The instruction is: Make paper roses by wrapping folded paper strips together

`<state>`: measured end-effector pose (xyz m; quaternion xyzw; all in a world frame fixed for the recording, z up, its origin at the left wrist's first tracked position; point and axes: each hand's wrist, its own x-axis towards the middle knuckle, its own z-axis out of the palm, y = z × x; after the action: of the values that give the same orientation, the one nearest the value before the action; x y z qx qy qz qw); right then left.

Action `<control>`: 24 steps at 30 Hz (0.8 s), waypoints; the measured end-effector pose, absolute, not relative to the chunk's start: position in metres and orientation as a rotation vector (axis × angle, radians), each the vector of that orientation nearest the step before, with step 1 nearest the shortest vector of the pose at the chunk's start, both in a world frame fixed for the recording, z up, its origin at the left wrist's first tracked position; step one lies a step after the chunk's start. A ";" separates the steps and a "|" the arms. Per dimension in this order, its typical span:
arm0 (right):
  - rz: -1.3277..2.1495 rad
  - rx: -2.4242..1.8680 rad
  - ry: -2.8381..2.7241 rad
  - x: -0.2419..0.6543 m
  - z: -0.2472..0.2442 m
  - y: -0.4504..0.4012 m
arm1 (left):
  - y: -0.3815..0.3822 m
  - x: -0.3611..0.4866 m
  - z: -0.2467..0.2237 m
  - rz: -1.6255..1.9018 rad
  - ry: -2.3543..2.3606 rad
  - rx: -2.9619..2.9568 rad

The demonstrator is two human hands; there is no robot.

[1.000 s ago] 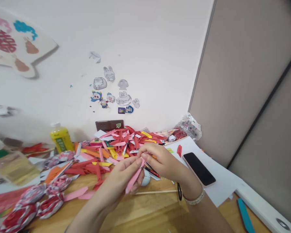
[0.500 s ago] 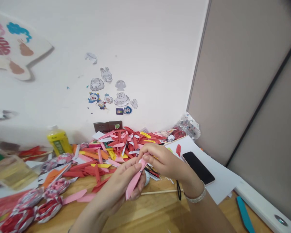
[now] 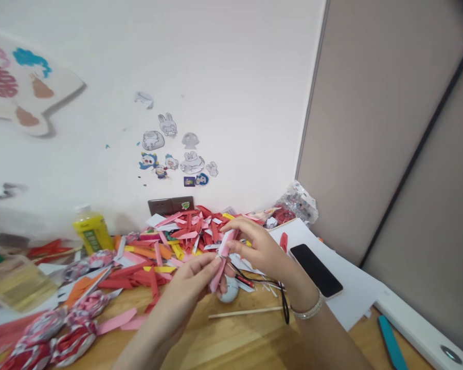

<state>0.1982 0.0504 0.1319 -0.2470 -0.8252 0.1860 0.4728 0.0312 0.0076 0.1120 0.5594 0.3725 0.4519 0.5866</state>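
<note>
A folded pink paper strip (image 3: 218,275) hangs between my two hands, slanting down to the left, with a thin dark band round its middle. My left hand (image 3: 200,277) pinches it near that band with thumb and fingers. Around its upper end, the fingers of my right hand (image 3: 250,244) are closed, thumb against the paper. Just below the hands a pale round object (image 3: 229,290) shows on the wooden table (image 3: 216,344), and a thin wooden stick (image 3: 247,312) lies nearer to me.
Folded red, pink, yellow and orange papers (image 3: 139,277) pile up along the wall. A yellow bottle (image 3: 93,232) and braided bundles (image 3: 75,339) are at the left. A black phone (image 3: 316,271) rests on white paper (image 3: 355,298) at the right, near a teal tool (image 3: 392,341).
My hands have spread slightly apart along the pink strip, and its band now shows. More of the pale round object and the stick is visible. The view has shifted slightly.
</note>
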 end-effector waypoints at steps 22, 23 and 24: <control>-0.359 -0.658 -2.015 0.179 0.113 0.056 | 0.009 0.031 0.116 1.411 1.026 1.096; -0.360 -0.663 -2.019 0.179 0.113 0.055 | 0.009 0.031 0.116 1.410 1.033 1.096; -0.361 -0.665 -2.021 0.179 0.114 0.055 | 0.009 0.031 0.116 1.408 1.053 1.101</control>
<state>0.1788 0.0547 0.1139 -0.2716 -0.8255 -0.1475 0.4724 0.0305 0.0095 0.1162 0.4570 0.4371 0.5843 0.5087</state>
